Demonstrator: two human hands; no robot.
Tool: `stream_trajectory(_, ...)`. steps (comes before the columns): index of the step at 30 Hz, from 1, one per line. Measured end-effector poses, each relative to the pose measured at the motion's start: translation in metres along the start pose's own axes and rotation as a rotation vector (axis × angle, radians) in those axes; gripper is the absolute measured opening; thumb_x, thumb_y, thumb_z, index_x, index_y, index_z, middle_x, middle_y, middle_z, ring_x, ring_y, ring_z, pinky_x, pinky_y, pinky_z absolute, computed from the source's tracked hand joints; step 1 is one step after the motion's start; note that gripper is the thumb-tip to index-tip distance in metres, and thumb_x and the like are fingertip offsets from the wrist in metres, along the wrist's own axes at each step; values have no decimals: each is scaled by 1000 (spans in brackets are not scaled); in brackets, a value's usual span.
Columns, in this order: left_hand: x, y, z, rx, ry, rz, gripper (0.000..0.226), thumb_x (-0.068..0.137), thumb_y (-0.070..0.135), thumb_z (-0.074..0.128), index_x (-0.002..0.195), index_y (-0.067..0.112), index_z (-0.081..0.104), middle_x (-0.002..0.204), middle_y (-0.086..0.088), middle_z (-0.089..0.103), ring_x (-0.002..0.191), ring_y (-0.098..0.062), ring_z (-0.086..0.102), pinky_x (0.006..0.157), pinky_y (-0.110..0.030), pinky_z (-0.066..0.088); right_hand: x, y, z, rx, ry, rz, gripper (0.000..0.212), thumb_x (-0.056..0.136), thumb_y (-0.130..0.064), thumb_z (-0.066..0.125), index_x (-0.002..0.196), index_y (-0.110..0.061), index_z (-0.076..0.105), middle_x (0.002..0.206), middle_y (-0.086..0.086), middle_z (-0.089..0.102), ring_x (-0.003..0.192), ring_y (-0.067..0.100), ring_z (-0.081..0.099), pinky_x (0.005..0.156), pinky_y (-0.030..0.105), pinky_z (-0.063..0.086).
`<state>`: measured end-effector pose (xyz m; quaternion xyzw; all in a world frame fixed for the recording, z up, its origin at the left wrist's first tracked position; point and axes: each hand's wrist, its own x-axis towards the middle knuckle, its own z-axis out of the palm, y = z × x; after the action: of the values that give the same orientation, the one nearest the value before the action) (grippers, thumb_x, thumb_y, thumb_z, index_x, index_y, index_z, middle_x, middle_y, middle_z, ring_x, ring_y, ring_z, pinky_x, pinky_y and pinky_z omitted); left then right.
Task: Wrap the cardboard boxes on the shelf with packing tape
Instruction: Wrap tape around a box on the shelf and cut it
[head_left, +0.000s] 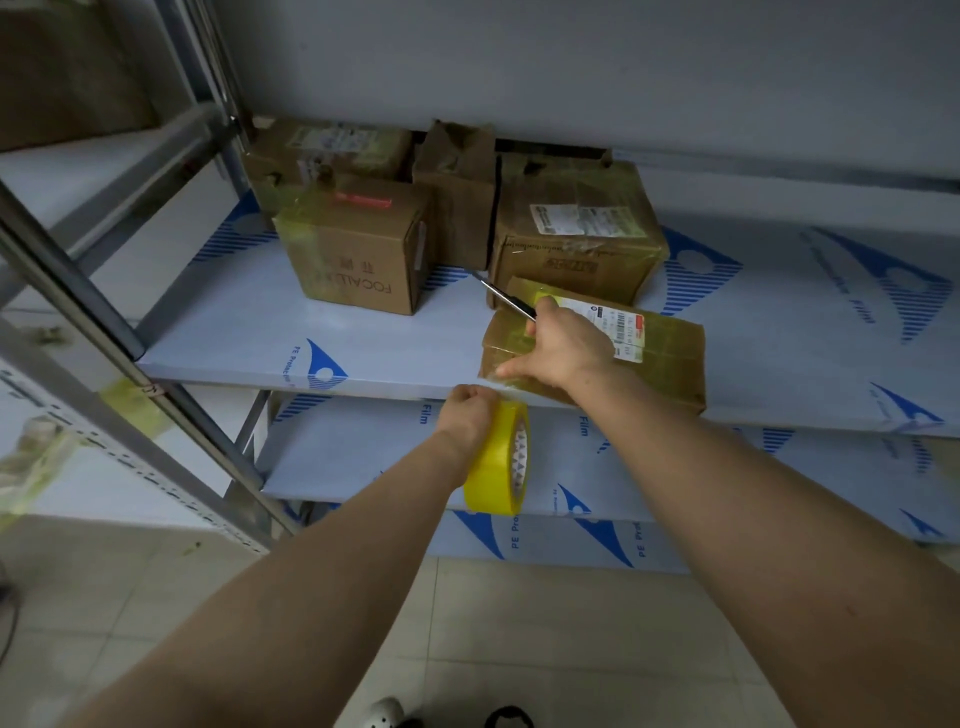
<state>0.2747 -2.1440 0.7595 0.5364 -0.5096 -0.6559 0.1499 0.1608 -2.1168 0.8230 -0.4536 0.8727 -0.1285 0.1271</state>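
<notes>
Far left: grey metal upright (104, 322) of the rack, slanting across the view, yellowish tape scraps (132, 400) stuck on it. Dark brown carton (67, 67) on a higher level, top left corner, blurred.

On middle shelf (779, 338), blue-printed protective film on its board. Back left: labelled box (332, 150), glossy with tape. Just in front of it: "FOCALL" box (358, 254), print upside down, red strip on top, yellow tape on its left edge. Tall dark box (457, 182) next, flaps ragged, tight between the neighbours. Large labelled box (576, 234) to its right.

Left grip (467, 415) below shelf front edge, fingers curled tight round top of yellow tape roll (501, 457), roll on edge, core facing right. Short clear tape strip (498, 382) from roll up to near-left corner of flat parcel (665, 364).

Right grip (561, 348) on top of that parcel, closed round thin black-handled tool (501, 296), metal tip pointing up-left toward the tall dark box; thumb stretched down onto the strip at the corner. Exact kind of tool unclear.

Flat parcel at shelf front edge, right of centre, touching the large labelled box behind; white shipping label partly hidden under right grip.

Lower shelf (363, 457) beneath, same film. Tiled floor (519, 623) below, shoe tips (387, 714) at bottom edge.
</notes>
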Motion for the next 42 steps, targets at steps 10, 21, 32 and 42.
stream_trajectory(10,5,5,-2,46,-26,-20,13,95,27,53,105,20,49,109,-10,55,108,-33,54,101,-45,44,3,0,9,-140,18,-81,50,84,-32,70,121,-13,44,126,-1,57,115,24,56,72,31,38)
stream_trajectory(21,3,5,-3,74,-38,42,11,98,27,48,106,20,48,104,-10,55,105,-33,56,98,-47,46,-31,19,-18,202,-13,-127,31,102,-32,36,109,-12,59,99,2,63,92,19,57,74,32,41)
stream_trajectory(32,7,5,-4,99,-12,49,23,101,26,40,118,15,49,105,-11,52,95,-29,52,95,-42,46,-57,32,-34,-537,-9,-293,29,103,-28,34,121,-24,56,108,3,63,101,24,58,63,29,39)
stream_trajectory(42,5,6,-3,114,-17,35,24,100,26,43,120,16,49,108,-12,55,105,-34,55,98,-47,46,-66,17,-29,-757,-26,-266,30,92,-7,49,119,-18,58,109,4,62,102,25,59,65,29,34)
